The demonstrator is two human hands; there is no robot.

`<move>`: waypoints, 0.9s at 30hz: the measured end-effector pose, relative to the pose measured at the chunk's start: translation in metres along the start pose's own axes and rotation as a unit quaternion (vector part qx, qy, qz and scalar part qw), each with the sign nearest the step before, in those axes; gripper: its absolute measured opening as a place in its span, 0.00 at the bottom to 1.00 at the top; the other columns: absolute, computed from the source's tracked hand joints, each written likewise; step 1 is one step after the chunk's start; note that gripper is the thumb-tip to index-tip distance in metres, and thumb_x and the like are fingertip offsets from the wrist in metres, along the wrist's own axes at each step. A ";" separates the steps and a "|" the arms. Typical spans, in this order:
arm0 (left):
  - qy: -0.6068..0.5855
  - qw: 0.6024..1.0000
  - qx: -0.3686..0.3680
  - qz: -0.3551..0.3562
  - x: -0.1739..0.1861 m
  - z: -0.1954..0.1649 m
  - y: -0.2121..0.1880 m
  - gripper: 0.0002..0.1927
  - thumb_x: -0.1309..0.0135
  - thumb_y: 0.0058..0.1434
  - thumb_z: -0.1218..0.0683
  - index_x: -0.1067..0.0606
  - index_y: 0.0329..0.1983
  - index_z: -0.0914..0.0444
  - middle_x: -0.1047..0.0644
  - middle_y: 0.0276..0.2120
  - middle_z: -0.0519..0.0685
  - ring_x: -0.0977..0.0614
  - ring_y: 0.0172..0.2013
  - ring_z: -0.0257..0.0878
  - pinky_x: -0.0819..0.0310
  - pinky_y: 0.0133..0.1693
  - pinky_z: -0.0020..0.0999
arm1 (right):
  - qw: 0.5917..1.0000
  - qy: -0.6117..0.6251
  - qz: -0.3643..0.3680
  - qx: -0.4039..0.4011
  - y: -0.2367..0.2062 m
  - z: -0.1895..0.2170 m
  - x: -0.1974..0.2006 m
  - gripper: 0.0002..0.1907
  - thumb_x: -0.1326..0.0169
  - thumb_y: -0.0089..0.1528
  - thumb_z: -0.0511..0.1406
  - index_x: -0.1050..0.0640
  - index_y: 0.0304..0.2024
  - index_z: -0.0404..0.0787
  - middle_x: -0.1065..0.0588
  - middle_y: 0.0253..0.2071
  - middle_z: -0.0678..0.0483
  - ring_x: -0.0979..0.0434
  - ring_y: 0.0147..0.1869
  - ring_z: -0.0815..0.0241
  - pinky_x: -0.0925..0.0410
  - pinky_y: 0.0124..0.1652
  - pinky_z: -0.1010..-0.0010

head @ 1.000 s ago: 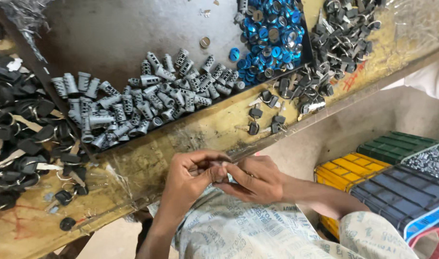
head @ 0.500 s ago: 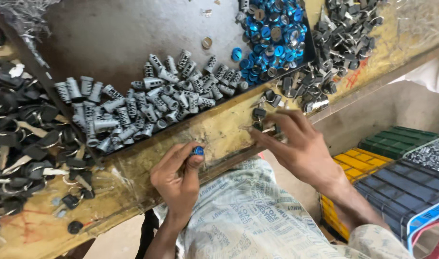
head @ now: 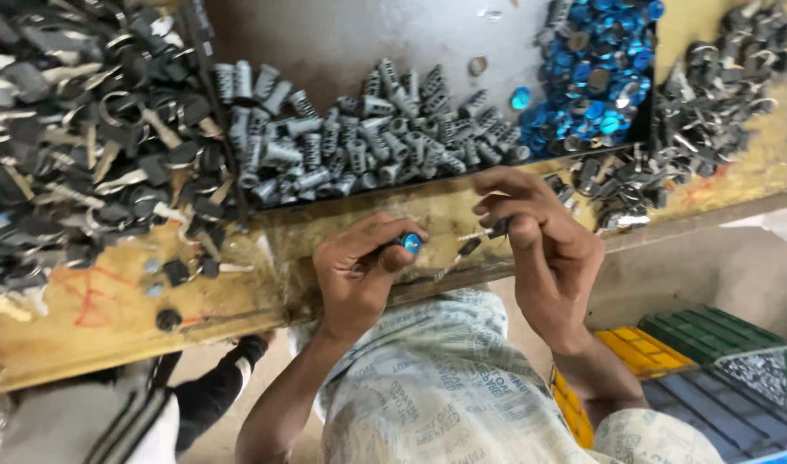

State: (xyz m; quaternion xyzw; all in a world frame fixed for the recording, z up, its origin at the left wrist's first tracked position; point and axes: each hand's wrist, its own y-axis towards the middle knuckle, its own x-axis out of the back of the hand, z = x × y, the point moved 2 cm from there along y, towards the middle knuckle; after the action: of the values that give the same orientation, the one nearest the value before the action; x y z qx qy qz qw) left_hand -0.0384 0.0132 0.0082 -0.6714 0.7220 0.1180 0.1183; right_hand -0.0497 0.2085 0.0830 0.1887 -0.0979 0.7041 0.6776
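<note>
My left hand (head: 359, 271) is closed on a small part with a blue round cap (head: 410, 243) showing at the fingertips. My right hand (head: 539, 236) pinches a small dark piece with a thin metal tip (head: 488, 232), a hand's width to the right of the left hand. Both hover over the front edge of a worn yellow wooden bench (head: 127, 309). Just beyond the hands lies a heap of grey ribbed cylinders (head: 359, 142) in a dark tray (head: 350, 34).
Blue round caps (head: 595, 77) pile up at the tray's right end, with dark metal clips (head: 711, 86) beyond them. Black key-like parts (head: 84, 146) cover the bench's left. Yellow, green and dark blue crates (head: 668, 361) stand on the floor at lower right.
A second ago both hands were joined low over my lap. They parted and rose to the bench edge; the right reached into the dark parts and now holds a small piece.
</note>
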 end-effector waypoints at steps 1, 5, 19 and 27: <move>0.001 1.000 -0.009 -0.001 0.001 -0.002 -0.001 0.11 0.38 0.69 0.56 0.20 0.47 0.70 0.21 0.37 0.47 0.25 0.32 0.30 0.32 0.35 0.26 | 0.999 0.023 0.013 -0.030 0.003 0.004 -0.006 0.10 0.53 0.75 0.32 0.23 0.44 0.32 0.21 0.46 0.45 0.21 0.48 0.57 0.28 0.49 0.71; 0.069 0.997 0.000 -0.046 0.008 -0.010 -0.003 0.09 0.38 0.64 0.60 0.17 0.45 0.69 0.21 0.34 0.47 0.27 0.28 0.30 0.36 0.29 0.24 | 0.988 -0.134 0.080 -0.022 0.013 0.019 -0.025 0.07 0.49 0.71 0.29 0.21 0.40 0.32 0.22 0.29 0.52 0.20 0.30 0.67 0.30 0.31 0.76; 0.246 0.964 -0.089 0.050 0.009 -0.015 -0.009 0.13 0.49 0.60 0.70 0.23 0.48 0.71 0.21 0.35 0.53 0.16 0.31 0.37 0.24 0.32 0.29 | 0.963 -0.171 0.131 0.164 0.016 0.016 -0.027 0.03 0.43 0.64 0.25 0.23 0.40 0.30 0.28 0.27 0.49 0.29 0.25 0.57 0.37 0.26 0.64; 0.315 0.930 -0.188 0.021 -0.013 -0.007 -0.012 0.12 0.51 0.63 0.70 0.25 0.50 0.75 0.24 0.35 0.54 0.20 0.28 0.41 0.26 0.29 0.33 | 0.973 -0.170 0.032 0.155 -0.004 0.000 -0.032 0.03 0.44 0.64 0.23 0.22 0.40 0.31 0.28 0.25 0.50 0.30 0.23 0.59 0.38 0.23 0.65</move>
State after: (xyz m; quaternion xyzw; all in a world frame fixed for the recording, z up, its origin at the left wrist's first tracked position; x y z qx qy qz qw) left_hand -0.0253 0.0222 0.0187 -0.6685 0.7009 0.0366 -0.2459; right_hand -0.0458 0.1791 0.0699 0.4050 -0.1072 0.6897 0.5906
